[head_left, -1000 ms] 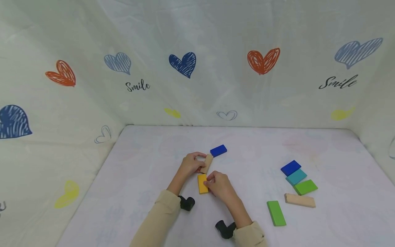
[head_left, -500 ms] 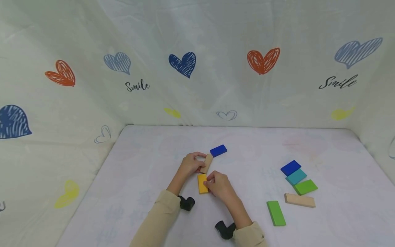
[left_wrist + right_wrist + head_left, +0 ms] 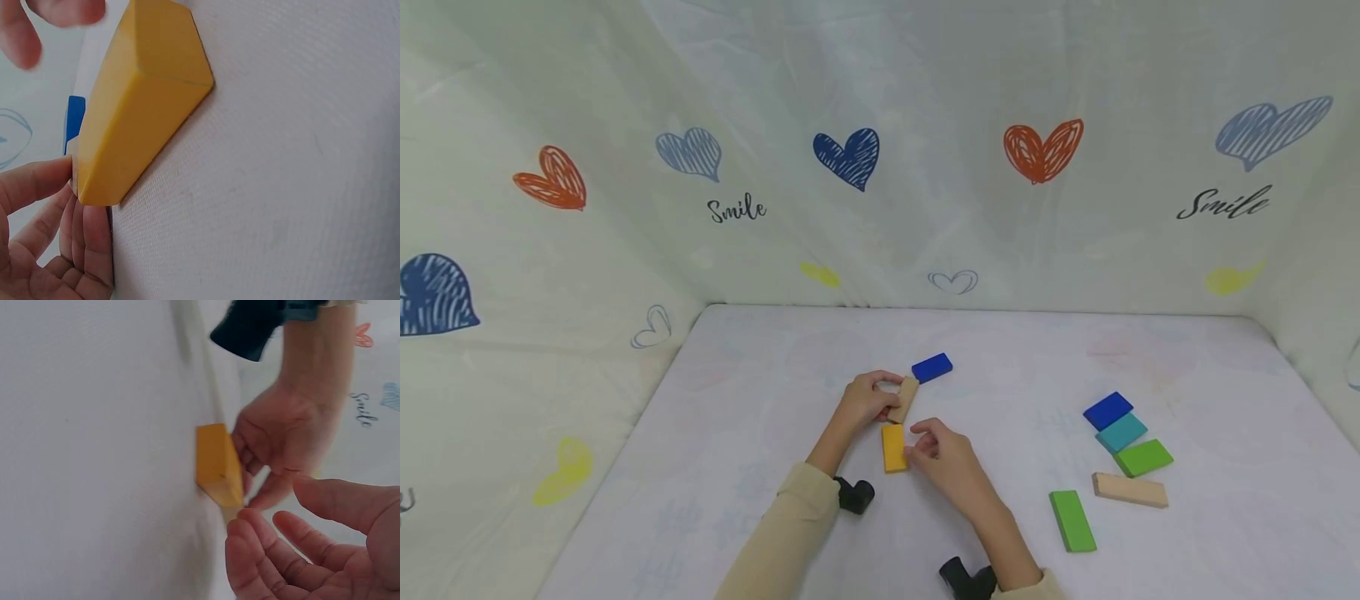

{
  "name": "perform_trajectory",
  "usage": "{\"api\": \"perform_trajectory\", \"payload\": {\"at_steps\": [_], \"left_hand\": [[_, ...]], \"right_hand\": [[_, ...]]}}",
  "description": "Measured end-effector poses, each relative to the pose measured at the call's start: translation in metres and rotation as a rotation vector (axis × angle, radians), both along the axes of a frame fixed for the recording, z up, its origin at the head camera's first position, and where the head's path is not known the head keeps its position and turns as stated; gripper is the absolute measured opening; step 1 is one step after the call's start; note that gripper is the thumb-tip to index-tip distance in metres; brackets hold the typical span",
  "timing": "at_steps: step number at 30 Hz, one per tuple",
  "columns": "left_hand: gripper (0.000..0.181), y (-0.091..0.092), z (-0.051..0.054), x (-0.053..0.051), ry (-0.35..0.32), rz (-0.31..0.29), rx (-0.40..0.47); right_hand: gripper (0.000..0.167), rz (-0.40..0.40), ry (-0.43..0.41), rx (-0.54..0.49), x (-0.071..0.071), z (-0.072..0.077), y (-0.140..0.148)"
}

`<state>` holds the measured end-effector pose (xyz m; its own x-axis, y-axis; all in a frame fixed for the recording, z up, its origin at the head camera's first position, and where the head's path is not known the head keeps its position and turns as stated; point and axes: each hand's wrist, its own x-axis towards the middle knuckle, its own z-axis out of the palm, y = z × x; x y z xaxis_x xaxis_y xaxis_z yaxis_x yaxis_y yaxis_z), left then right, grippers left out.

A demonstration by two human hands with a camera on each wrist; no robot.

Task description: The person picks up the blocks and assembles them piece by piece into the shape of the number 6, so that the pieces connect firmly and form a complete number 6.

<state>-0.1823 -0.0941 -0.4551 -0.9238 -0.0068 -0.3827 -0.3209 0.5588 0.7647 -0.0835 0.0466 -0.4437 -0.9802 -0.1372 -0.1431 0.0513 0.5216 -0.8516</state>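
Partly, the left hand (image 3: pixel 860 400) hid the wooden block (image 3: pixel 907 398) it pinched; just beside the yellow block (image 3: pixel 894 448), the right hand (image 3: pixel 947 458) hung relaxed, thumb and fingers parted.

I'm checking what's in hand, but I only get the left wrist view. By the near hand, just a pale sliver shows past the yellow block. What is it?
Observer: The head view shows it: a plain wooden block, held by the left hand.

Operator: And the blurred fingers at my top left, do they grip anything?

Observer: No. In the right wrist view, the right hand has its thumb apart from its other digits, with nothing between them.

Operator: Anything outside my picture altogether?

Observer: Yes. In the head view, a teal block lies well to the right of both hands, between a blue block and a green block.
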Motion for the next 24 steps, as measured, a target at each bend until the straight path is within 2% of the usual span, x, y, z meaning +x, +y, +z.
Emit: {"api": "perform_trajectory", "payload": {"at_steps": [5,11,18,24], "left_hand": [[0.03,0.0,0.001,0.002,-0.01,0.005,0.005],[0.03,0.0,0.002,0.002,-0.013,0.022,0.008],[0.03,0.001,-0.001,0.001,-0.021,0.033,0.026],[0.031,0.001,-0.003,0.001,-0.012,0.037,0.026]], "right_hand": [[0.025,-0.038,0.042,0.023,0.015,0.015,0.015],[0.023,-0.122,0.018,0.064,0.033,0.026,0.035],[0.03,-0.199,0.017,0.145,0.051,0.025,0.064],[0.041,-0.234,-0.089,0.231,0.062,0.019,0.094]]}}
